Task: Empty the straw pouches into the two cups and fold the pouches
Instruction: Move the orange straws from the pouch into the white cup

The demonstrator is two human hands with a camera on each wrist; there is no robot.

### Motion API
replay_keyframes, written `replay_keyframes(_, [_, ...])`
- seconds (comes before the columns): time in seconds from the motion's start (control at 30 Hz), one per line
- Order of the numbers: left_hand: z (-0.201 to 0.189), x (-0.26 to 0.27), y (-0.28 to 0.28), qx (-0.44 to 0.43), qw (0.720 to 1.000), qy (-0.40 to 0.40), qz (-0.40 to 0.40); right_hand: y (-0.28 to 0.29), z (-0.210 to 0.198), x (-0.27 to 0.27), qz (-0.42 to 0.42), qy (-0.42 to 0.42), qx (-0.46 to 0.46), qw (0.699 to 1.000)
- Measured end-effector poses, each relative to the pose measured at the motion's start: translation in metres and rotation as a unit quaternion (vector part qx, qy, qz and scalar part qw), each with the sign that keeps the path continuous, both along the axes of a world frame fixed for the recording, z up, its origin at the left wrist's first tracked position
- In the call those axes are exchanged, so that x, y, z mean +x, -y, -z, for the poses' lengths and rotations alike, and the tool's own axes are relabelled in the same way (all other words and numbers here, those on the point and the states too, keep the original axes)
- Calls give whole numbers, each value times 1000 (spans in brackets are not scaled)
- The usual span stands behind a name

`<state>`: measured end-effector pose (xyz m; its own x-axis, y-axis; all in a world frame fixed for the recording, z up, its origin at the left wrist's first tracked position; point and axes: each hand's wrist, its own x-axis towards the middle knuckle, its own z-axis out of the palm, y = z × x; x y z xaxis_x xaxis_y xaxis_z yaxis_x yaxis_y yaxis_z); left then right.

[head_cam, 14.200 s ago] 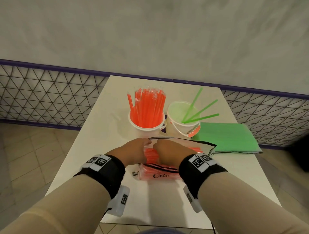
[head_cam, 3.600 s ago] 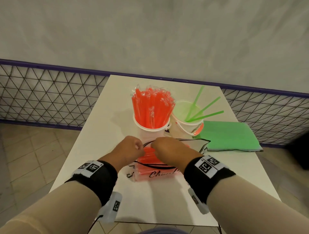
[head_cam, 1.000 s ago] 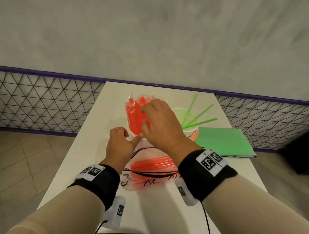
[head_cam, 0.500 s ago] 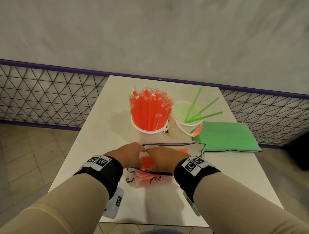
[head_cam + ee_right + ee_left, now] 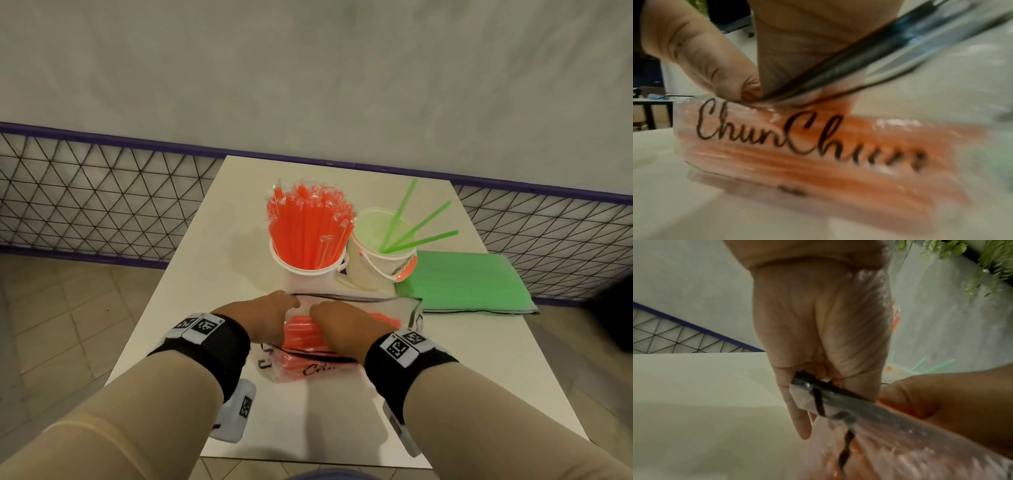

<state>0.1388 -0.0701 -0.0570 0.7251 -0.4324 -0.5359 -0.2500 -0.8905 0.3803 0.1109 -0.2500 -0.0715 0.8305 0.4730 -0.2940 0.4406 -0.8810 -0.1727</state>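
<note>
1. clear pouch [image 5: 346,329] lies flat on the white table [image 5: 239,212], at the near side of the two cups, mouth edge turned toward them. likely placed so that each handful has only a short way to travel.
2. left hand [image 5: 270,317] pinches the black-trimmed rim at the pouch's left corner. in the left wrist view the corner sits between thumb and curled fingers [image 5: 797,404], which are clamped on it. judged purpose: hold the mouth apart and keep the pouch from sliding.
3. right hand [image 5: 342,329] is inside the mouth, over the orange straws [image 5: 301,329] left in the pouch. in the right wrist view the thumb presses at the rim, with the straws just below; the other fingers are hidden, so cannot tell whether they grip any straws.
4. left cup [image 5: 308,270] is packed with upright orange straws. right cup [image 5: 380,263] holds only three green straws [image 5: 421,222].
5. green pouch [image 5: 462,284] lies flat to the right of the cups, apparently still full and not yet folded.
6. judgement: orange pouch partly emptied; next handful pending.
</note>
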Motion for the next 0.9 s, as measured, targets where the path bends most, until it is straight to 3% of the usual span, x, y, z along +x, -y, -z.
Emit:
replay_keyframes(0.2, [1, 2, -7, -67, 996, 7, -52, 10, -23, -2, 36, 30, 135, 990])
replay_keyframes(0.3, [-2, 2, -9, -122, 988, -9, -94, 9, -39, 2, 74, 32, 229, 970])
replay_keyframes(0.37, [-2, 2, -11, -167, 976, 31, -136, 8, -58, 2, 127, 27, 301, 945])
replay_keyframes(0.43, [5, 0, -15, -238, 941, 102, -220, 7, -84, 0, 188, 17, 409, 893])
replay_keyframes(0.5, [10, -3, -17, -307, 874, 217, -309, 3, -114, -4, 226, 24, 499, 836])
replay_keyframes(0.57, [9, 0, -14, -332, 825, 324, -323, -4, -135, -1, 239, 51, 560, 792])
replay_keyframes(0.63, [0, 4, -4, -363, 803, 348, -318, -14, -151, 7, 243, 88, 610, 749])
replay_keyframes(0.7, [-7, 12, 8, -376, 795, 314, -357, -24, -160, 20, 253, 136, 635, 717])
replay_keyframes(0.77, [-10, 21, 18, -383, 789, 232, -420, -32, -160, 32, 265, 164, 644, 699])
replay_keyframes(0.83, [-14, 27, 25, -420, 784, 167, -425, -40, -149, 42, 273, 173, 624, 712])
replay_keyframes(0.9, [-15, 31, 31, -478, 772, 140, -395, -44, -132, 51, 281, 156, 579, 749])
